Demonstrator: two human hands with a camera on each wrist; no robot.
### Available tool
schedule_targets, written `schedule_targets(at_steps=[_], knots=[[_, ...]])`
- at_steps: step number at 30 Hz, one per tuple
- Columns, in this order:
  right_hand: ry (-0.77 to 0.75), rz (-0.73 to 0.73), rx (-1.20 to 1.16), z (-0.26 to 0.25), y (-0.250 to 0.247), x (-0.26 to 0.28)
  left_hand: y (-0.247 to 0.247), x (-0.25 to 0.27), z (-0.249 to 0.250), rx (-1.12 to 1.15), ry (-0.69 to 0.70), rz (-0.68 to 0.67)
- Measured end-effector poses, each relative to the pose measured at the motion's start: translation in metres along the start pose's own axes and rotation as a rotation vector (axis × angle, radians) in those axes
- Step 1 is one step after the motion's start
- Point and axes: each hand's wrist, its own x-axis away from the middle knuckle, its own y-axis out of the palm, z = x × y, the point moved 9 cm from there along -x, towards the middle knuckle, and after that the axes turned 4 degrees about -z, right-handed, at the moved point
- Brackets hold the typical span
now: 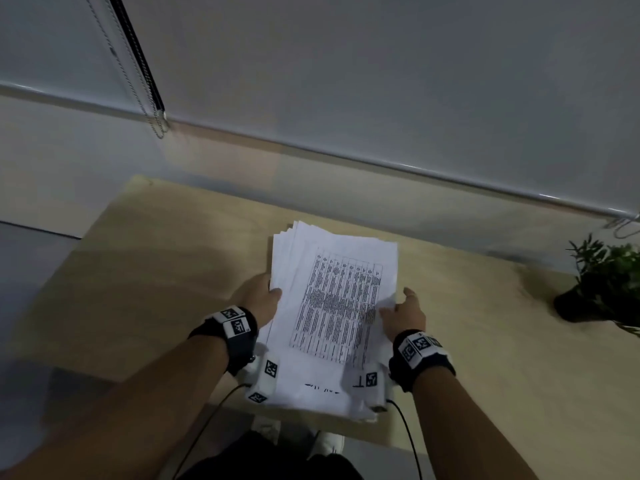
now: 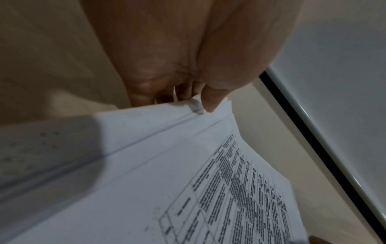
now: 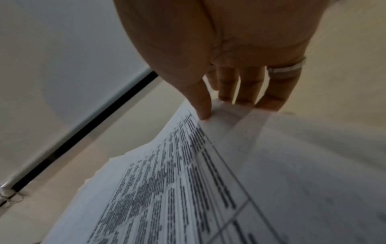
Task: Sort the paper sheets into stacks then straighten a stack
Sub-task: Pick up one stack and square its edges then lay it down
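Straightening step now, by the look of it. Pile of paper (image 1: 332, 306) lying on the table (image 1: 138, 271), well to the left of the plant (image 1: 602, 282), with far edges fanned out and messy. Left hand (image 1: 258, 299) pinching the pile's left edge, thumb on top, fingers tucked under. Right hand (image 1: 403, 315) pinching the right edge the same way, fingers fairly straight. Next, probably: lift, stand up on end, tap on the table until all edges line up.

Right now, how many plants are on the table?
1. A small green leafy potted plant stands at the right edge of the light wooden table, away from the white printed paper stack. Others may be outside view.
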Motion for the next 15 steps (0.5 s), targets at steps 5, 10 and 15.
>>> schedule_targets(at_steps=[5,10,15], knots=[[-0.140,-0.027,0.120,-0.016,0.017,0.003,0.020,0.004,0.018,-0.075,0.034,-0.151],[-0.114,-0.008,0.117,-0.015,0.025,0.008,0.014,0.002,0.014,-0.149,-0.026,-0.063],[-0.026,-0.014,0.141,-0.004,0.023,0.004,0.012,0.001,0.007,-0.193,-0.123,-0.011]])
